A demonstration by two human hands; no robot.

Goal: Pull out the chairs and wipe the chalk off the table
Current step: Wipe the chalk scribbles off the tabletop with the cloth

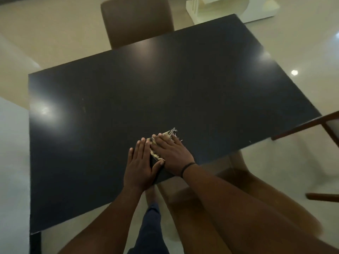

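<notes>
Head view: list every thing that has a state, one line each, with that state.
table: dark top, faint pale marks near its left side
cloth: folded, flat on the table, frayed edge showing
left hand: flat, pressing beside the cloth
right hand: flat, pressing on the cloth
far chair: at the table's far edge
near chair: at the near edge

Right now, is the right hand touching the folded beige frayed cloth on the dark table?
Touching. The head view shows the right hand lying flat with straight fingers on the folded beige frayed cloth, pressing it onto the dark table.

A white stand [216,11] sits on the glossy cream floor [55,33].
</notes>
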